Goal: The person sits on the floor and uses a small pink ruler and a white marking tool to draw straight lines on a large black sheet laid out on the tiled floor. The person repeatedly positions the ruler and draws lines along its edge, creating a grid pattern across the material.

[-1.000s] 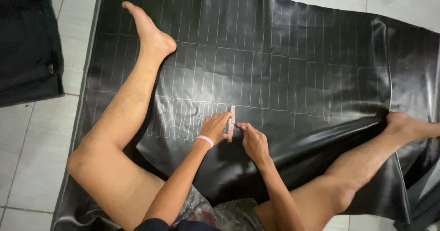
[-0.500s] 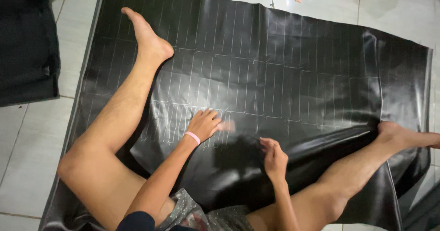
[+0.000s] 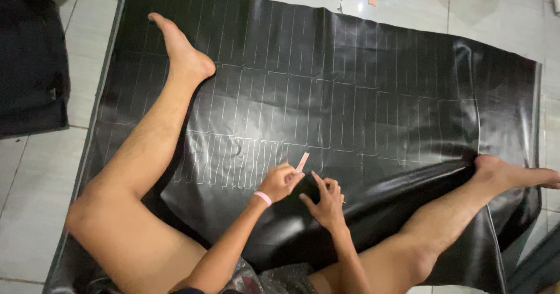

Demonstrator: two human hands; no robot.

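Left hand [image 3: 280,181]: pinches a small pink strip [image 3: 302,162], thin, light, bendy.
Right hand [image 3: 325,199]: fingers loosely curled, holds nothing I can see.
Black sheet [image 3: 350,95]: soft, shiny, slippery; lies on the floor.

I see a small pale pink strip [image 3: 302,161], tilted toward one o'clock. It lies on a glossy black sheet [image 3: 373,95] marked with pale lines, spread flat on the floor.

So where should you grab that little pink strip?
Probably the free upper end of the pink strip, coming from above. The left hand already pinches its lower end, and it sticks up tilted off the black sheet, so the top is clear.
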